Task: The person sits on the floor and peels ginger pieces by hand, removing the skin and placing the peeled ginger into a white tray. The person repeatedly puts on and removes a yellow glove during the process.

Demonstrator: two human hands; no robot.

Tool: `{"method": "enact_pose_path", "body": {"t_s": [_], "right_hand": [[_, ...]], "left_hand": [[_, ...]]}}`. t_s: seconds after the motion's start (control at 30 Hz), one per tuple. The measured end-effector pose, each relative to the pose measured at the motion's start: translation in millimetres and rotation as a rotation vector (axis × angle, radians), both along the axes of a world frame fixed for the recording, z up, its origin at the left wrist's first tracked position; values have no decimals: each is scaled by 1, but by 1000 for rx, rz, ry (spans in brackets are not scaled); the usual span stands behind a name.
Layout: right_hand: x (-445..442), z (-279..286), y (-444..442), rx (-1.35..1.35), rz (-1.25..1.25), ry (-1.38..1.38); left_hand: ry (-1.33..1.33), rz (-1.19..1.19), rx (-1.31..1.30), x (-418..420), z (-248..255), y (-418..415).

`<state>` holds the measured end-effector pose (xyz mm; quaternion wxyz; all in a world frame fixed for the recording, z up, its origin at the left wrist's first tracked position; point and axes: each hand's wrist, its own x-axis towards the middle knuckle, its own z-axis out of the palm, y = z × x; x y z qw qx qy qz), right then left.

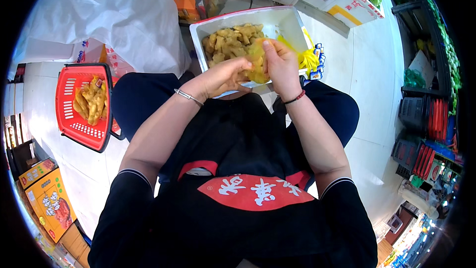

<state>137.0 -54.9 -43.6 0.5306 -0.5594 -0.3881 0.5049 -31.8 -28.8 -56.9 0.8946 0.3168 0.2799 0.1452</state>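
Note:
A yellow mesh bag (257,76) with ginger in it hangs between my hands, over the near edge of a white foam box (284,20). My right hand (281,65) pinches the bag's upper part between thumb and fingers. From the other side, my left hand (227,77) curls around the bag, its fingertips partly hidden. Loose ginger roots (227,44) are heaped in the left part of the box. At the box's right edge lies a bundle of yellow mesh bags (308,59) with blue tags (317,74).
On the floor to my left stands a red plastic basket (80,106) holding bagged ginger (90,100). A large white plastic sheet (122,18) covers things beside the foam box. Dark shelving with crates (412,113) lines the right. Printed yellow cartons (52,204) stand at lower left.

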Motion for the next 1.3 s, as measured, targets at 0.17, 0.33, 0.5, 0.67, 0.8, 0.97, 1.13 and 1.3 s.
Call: {"method": "enact_pose_path", "body": {"t_s": [0.17, 0.33, 0.5, 0.67, 0.8, 0.97, 1.13, 1.3], "right_hand": [[6, -4, 1, 2, -75, -44], [12, -7, 8, -13, 25, -203], [21, -5, 5, -56, 132, -443], [29, 20, -2, -90, 167, -481], [26, 20, -8, -87, 245, -343], [28, 13, -6, -70, 281, 2], [52, 4, -4, -114, 352, -256], [9, -28, -31, 58, 591, -498]], "left_hand": [[534, 14, 557, 7, 14, -8], [735, 265, 1388, -5, -19, 0], [423, 479, 565, -8, -3, 9], [250, 454, 725, -2, -15, 4], [98, 306, 822, 11, -9, -8], [96, 250, 636, 15, -19, -4], [-91, 443, 235, 13, -4, 0], [-35, 225, 465, 8, 8, -9]]}}
